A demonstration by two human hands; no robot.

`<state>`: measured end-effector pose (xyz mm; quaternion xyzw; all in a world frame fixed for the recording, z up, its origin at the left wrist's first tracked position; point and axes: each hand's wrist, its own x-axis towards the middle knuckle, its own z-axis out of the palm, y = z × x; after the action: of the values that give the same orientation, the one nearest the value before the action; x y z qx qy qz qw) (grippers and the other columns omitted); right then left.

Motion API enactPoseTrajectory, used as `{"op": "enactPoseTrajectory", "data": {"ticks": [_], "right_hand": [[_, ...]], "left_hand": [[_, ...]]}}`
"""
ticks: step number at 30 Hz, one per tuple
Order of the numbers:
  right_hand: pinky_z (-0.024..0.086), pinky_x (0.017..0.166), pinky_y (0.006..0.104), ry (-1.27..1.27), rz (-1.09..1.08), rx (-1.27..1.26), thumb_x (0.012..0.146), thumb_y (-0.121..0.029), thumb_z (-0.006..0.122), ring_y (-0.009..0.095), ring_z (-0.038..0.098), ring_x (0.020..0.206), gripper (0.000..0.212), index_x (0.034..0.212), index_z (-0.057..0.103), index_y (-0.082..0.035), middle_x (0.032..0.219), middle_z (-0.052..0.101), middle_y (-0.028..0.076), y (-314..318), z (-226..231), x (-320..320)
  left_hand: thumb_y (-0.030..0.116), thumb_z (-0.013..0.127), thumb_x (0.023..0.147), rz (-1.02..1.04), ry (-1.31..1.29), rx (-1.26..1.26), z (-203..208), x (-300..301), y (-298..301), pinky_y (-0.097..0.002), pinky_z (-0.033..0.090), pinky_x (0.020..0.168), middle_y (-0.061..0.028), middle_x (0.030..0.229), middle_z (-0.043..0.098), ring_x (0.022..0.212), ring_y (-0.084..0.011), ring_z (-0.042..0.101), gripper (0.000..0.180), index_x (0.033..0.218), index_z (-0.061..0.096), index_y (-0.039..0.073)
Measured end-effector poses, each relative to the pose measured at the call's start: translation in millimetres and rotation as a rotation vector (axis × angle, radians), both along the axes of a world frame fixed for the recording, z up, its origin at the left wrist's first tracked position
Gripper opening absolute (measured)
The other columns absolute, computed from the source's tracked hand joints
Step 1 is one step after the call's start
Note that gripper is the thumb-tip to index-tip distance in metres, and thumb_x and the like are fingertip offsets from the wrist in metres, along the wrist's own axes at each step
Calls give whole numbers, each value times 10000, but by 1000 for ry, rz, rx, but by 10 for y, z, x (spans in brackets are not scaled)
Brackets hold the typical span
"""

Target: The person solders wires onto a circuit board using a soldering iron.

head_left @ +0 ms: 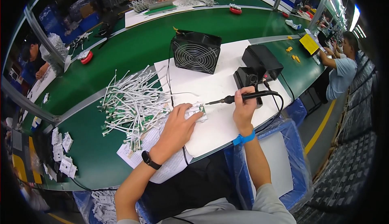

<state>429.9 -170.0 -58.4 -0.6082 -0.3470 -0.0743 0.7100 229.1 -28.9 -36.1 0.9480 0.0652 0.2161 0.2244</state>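
Observation:
My right hand grips a soldering iron by its black handle, its metal tip pointing left. Just under that tip lies a small white plastic housing with a green circuit board in it. My left hand holds the housing against the white work sheet, thumb and fingers on its edges. Whether the tip touches the board is too small to tell. Left of my left hand is a heap of white cables with small green boards at their ends.
A black fan stands behind the work. Right of it are a black soldering station and an iron holder. White housings lie at the left. A blue-lined bin sits at my right. Co-workers sit across and to both sides.

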Motion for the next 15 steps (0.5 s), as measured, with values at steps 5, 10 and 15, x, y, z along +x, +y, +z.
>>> {"op": "enactPoseTrajectory", "data": {"ticks": [5, 10, 15], "right_hand": [[374, 592, 248, -47, 22, -43, 973, -86, 662, 70, 462, 676, 149, 927, 528, -41, 770, 514, 8, 4, 47, -21], [358, 564, 244, -36, 15, -62, 972, -89, 668, 68, 448, 654, 163, 916, 523, -38, 757, 510, 7, 12, 85, -18], [358, 565, 249, -53, 29, -74, 959, -72, 676, 75, 451, 645, 163, 900, 529, -33, 756, 512, 17, 29, 61, 3]], "left_hand": [[32, 666, 859, 0, 10, -13, 17, 29, -13, -451, 431, 1064, -191, 1316, 539, 1250, -389, 491, 375, 1223, 679, 123], [31, 664, 861, 2, 23, -30, 52, 54, -27, -449, 434, 1060, -190, 1312, 540, 1248, -387, 492, 372, 1222, 680, 123], [34, 665, 864, 11, 37, -22, 56, 58, -21, -450, 440, 1051, -184, 1311, 542, 1244, -383, 497, 369, 1221, 681, 124]]}}
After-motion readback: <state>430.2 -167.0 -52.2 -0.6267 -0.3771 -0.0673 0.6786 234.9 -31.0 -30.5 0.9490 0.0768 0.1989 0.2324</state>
